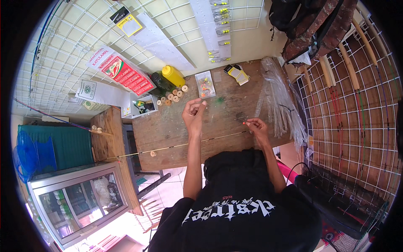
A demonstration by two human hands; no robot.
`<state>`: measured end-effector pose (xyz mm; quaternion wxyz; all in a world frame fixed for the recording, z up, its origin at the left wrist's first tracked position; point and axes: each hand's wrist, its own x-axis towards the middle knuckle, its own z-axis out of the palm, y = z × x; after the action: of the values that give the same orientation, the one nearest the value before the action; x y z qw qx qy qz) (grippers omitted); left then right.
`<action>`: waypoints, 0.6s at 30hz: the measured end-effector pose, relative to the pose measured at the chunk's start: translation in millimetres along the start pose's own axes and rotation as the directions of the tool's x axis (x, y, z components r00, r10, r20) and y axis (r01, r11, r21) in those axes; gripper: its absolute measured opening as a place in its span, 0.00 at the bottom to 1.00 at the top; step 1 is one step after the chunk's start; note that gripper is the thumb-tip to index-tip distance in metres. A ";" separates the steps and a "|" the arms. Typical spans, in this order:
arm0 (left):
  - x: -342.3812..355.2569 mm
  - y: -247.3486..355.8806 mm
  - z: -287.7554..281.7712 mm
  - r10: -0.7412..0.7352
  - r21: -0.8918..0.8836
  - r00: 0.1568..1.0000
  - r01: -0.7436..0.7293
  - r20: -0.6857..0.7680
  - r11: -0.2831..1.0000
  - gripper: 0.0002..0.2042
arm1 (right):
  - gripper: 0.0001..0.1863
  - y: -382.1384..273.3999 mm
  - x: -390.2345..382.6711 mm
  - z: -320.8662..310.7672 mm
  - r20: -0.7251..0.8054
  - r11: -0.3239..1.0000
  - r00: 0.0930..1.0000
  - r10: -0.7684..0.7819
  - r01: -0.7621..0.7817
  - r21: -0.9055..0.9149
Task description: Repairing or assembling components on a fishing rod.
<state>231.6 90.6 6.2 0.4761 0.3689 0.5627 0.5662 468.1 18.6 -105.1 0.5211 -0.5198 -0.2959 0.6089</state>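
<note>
My left hand (194, 112) is raised over the wooden table (222, 134), just below a white tray (205, 83) of small colourful pieces, its fingers curled in a pinch on something too small to make out. To the right, my right hand (257, 128) pinches a small red-orange bead (244, 123). A thin pale rod (176, 145) with dark bands lies across the table below both hands, its right end near my right hand. A wooden ring (153, 153) sits beside the rod at the left.
Wooden rings (170, 96), a yellow bottle (172, 75) and a box (145, 107) line the back left. Cards (237, 74) and plastic sleeves (277, 105) lie right. A glass cabinet (79, 201) stands lower left; a grid rack (344, 122) holds rods at the right.
</note>
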 end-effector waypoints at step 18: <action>1.4 0.6 3.3 0.026 0.003 0.999 -0.026 -0.023 1.000 0.11 | 0.07 3.8 2.1 0.9 -0.031 0.988 0.999 -0.031 0.026 -0.149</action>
<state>234.3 93.0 6.9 0.4620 0.3701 0.5639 0.5758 466.2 19.7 -109.0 0.4942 -0.5631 -0.3391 0.5689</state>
